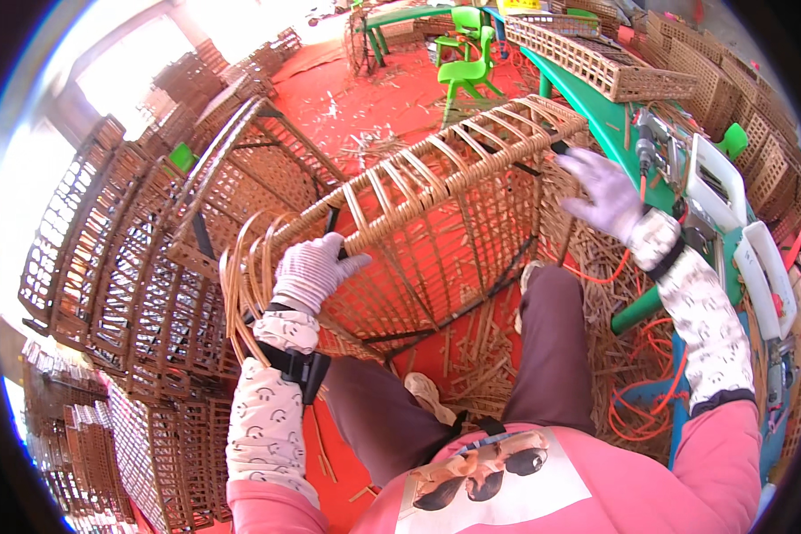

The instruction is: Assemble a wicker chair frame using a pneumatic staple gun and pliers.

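A large woven rattan basket frame (436, 182) stands tilted in front of me, its wrapped rim running from lower left to upper right. My left hand (311, 274), in a striped glove, closes over the left end of this rim, thumb lying toward the right. Loose curved rattan strands (240, 276) loop beside that wrist; whether the palm also pins them is hidden. At the right end, my right hand (603, 198), also gloved, has its fingers apart close to the basket's corner. Through the basket's open lattice side, red floor shows.
Stacked woven baskets (116, 258) crowd the left. To the right, a green table (601, 125) carries a long basket (596, 67), a power tool (645, 147) and white plastic pieces (721, 182). An orange hose (636, 418) coils below it. Rattan scraps litter the red floor; green chairs (467, 76) stand beyond.
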